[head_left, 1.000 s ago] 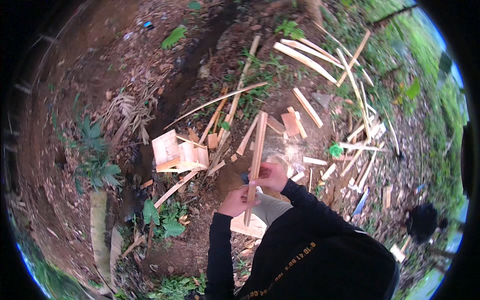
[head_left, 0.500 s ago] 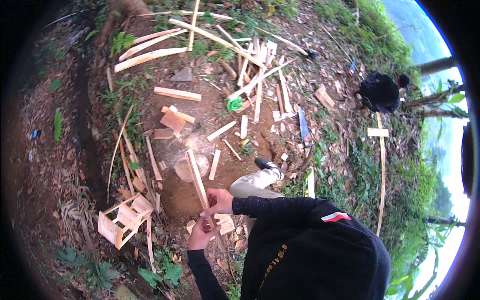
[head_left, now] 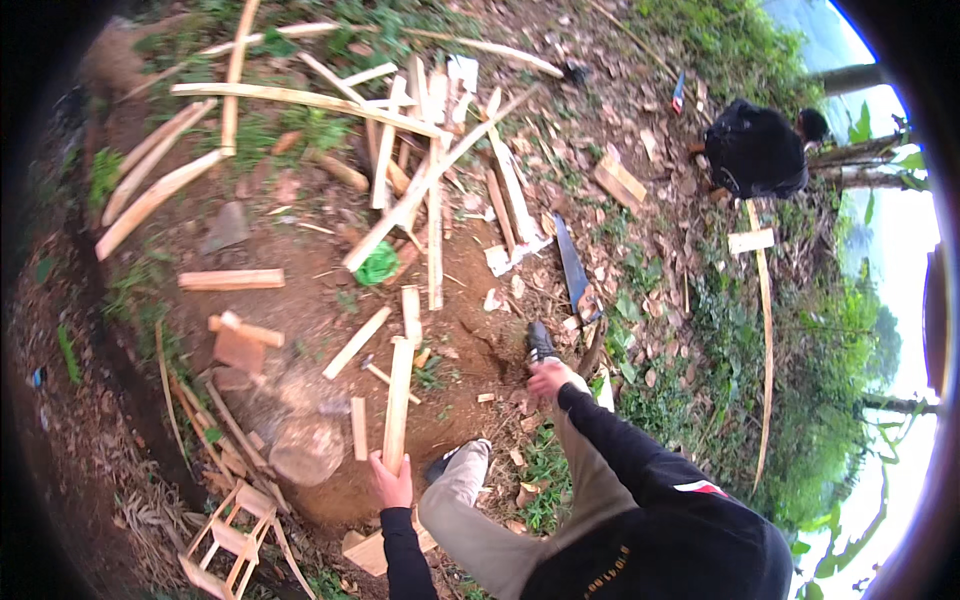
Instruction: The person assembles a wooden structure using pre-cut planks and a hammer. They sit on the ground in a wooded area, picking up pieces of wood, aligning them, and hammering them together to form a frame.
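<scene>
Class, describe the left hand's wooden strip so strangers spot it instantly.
Find the round log block, lower left. To its right, the left hand grips a pale wooden strip pointing up the picture. Unlike the loose pieces nearby, this one is held.

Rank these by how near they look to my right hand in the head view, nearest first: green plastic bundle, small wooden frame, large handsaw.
1. Large handsaw: just ahead of your right hand.
2. Green plastic bundle: ahead and to the left.
3. Small wooden frame: far to the left, low in the picture.
</scene>
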Action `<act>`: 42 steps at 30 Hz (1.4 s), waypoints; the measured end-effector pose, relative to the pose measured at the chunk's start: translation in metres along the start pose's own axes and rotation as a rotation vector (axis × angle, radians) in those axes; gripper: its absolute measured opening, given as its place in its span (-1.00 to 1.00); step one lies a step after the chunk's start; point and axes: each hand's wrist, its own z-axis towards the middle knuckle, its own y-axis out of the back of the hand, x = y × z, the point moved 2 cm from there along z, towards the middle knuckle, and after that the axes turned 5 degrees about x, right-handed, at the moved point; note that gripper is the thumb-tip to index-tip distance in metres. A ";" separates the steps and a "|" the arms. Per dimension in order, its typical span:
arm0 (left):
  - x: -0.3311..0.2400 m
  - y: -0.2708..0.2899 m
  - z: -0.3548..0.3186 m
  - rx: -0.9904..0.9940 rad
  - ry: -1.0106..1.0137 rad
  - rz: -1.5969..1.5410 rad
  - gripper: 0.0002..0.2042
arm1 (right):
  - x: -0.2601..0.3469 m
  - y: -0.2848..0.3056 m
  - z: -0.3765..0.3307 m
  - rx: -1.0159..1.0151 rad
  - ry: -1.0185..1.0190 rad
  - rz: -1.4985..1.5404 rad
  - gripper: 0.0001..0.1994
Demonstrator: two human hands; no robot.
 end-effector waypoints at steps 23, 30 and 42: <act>-0.062 -0.377 0.273 0.486 -0.374 -0.080 -0.60 | 0.129 0.456 0.175 -1.161 0.173 -1.757 -0.63; -0.050 -0.293 0.216 0.282 -0.255 0.027 -0.55 | 0.148 0.389 0.131 -1.131 0.323 -1.725 -0.62; 0.020 -0.066 -0.041 -0.128 0.326 -0.121 -0.45 | 0.344 0.199 0.020 -0.992 0.677 -1.297 -0.46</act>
